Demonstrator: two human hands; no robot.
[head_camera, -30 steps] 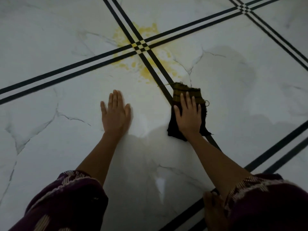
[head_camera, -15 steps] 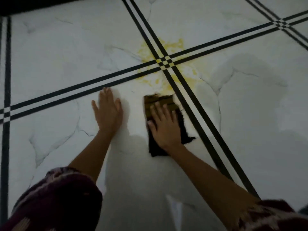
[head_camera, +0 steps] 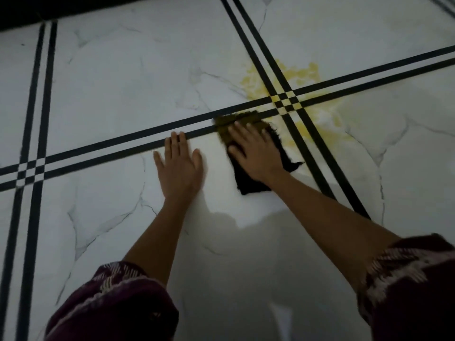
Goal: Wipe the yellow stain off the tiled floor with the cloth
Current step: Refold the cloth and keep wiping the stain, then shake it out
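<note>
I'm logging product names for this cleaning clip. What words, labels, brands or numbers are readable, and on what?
None: no text shows anywhere. The cloth under the right hand has no label showing; the sleeves only a pattern; the tiled floor only dark lines and the yellow stain.

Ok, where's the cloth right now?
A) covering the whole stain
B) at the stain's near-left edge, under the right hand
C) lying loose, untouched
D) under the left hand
B: the right hand lies flat on the cloth, with most of the yellow stain showing beyond it.
</note>
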